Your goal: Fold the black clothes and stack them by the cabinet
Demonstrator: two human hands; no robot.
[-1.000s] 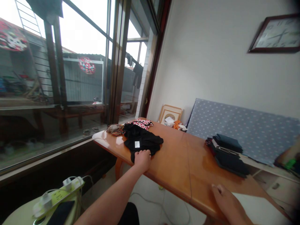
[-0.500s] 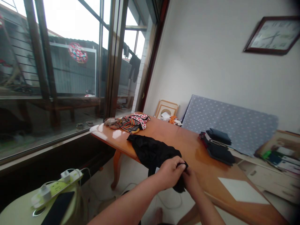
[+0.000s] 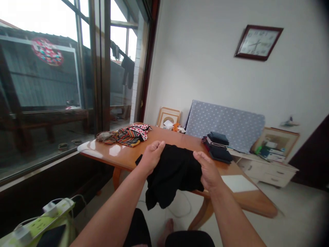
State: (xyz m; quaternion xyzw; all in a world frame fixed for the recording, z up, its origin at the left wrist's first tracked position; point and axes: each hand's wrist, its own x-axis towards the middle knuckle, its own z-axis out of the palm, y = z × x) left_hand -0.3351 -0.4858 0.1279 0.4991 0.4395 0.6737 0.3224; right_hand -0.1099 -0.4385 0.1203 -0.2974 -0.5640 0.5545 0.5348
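Note:
A black garment (image 3: 174,171) is stretched between my two hands at the near edge of the wooden table (image 3: 177,135). My left hand (image 3: 153,156) grips its upper left corner, thumb on top. At the upper right, my right hand (image 3: 207,169) is closed round the other corner. The cloth hangs down past the table edge, and its exact kind cannot be made out. Beyond my left hand lie a striped cloth (image 3: 128,136) and a white one with red print (image 3: 141,129). A stack of folded dark clothes (image 3: 218,149) sits beyond my right hand.
A white sheet (image 3: 239,183) lies on the table's right part. At lower left, a power strip (image 3: 41,219) with plugs rests beside a dark flat object (image 3: 51,236). A low white cabinet (image 3: 269,171) stands behind the table, and a window (image 3: 51,85) is on the left.
My hands were close together on one end of the black garment; now they are apart, holding it spread and raised. The view has swung to the right.

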